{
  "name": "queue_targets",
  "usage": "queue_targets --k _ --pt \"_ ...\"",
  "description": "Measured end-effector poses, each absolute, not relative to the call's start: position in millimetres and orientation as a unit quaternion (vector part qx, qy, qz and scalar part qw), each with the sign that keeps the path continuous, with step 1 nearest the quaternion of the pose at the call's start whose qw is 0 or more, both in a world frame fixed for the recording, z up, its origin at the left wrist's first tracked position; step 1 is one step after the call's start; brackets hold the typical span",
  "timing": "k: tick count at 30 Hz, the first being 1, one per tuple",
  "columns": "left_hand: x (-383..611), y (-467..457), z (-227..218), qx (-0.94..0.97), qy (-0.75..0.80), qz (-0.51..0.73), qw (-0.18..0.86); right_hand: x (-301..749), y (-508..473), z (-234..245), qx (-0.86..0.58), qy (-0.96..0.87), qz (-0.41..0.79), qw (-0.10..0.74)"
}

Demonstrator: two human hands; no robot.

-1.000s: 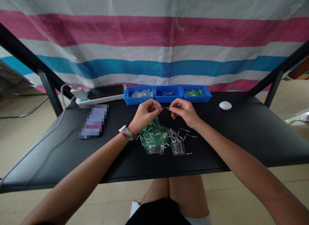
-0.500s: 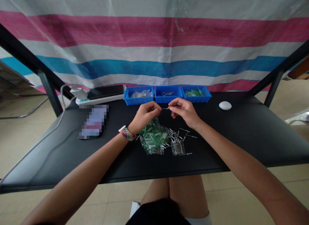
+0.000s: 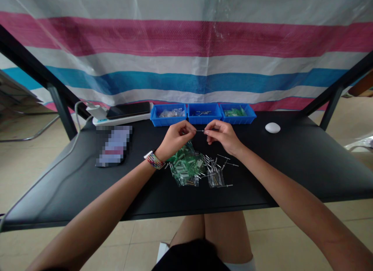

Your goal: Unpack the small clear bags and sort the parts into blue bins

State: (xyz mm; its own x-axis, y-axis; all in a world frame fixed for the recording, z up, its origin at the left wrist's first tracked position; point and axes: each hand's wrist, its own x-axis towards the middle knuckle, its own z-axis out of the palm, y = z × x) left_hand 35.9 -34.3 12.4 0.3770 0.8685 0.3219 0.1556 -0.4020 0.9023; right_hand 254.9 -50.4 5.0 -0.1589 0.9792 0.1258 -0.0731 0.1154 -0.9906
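Observation:
A thin silvery metal pin [image 3: 199, 131] stretches between my two hands, level and above the table. Its left end is pinched in the fingertips of my left hand [image 3: 178, 136], which wears a colourful band on the wrist. My right hand [image 3: 223, 136] pinches the other end, where a small thicker part shows. Below the left hand lies a heap of small green and clear plastic packets [image 3: 186, 166]. Several loose metal pins [image 3: 210, 162] are scattered beside it, some over a small clear bag [image 3: 215, 178] with brass-coloured pieces inside.
Three blue bins stand in a row behind my hands: the left bin [image 3: 154, 119] has clear packets, the middle bin [image 3: 204, 120] pins, the right bin [image 3: 239, 120] green packets. Phones, a power strip [image 3: 122, 120] and a cable are at left. A white mouse-like object [image 3: 272, 127] lies right.
Both hands keep their pinch on the pin with hardly any movement. The whole view has shifted very slightly.

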Motion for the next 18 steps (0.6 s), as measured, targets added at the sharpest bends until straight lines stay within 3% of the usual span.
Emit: queue_targets --k 3,8,11,18 --pt "30.8 -32.4 14.2 0.756 0.374 0.395 0.365 257.5 -47.4 5.8 -0.420 -0.548 0.492 0.529" --pt "20.6 -30.6 17.3 0.874 0.375 0.258 0.169 268.2 -34.8 5.8 -0.451 -0.510 0.419 0.600" --pt "19.3 -31.4 17.5 0.895 0.375 0.216 0.111 275.8 -24.8 3.7 -0.469 -0.501 0.375 0.622" --pt "20.2 -32.2 17.5 0.902 0.374 0.196 0.089 282.2 -14.6 -2.5 -0.484 -0.592 0.333 0.552"
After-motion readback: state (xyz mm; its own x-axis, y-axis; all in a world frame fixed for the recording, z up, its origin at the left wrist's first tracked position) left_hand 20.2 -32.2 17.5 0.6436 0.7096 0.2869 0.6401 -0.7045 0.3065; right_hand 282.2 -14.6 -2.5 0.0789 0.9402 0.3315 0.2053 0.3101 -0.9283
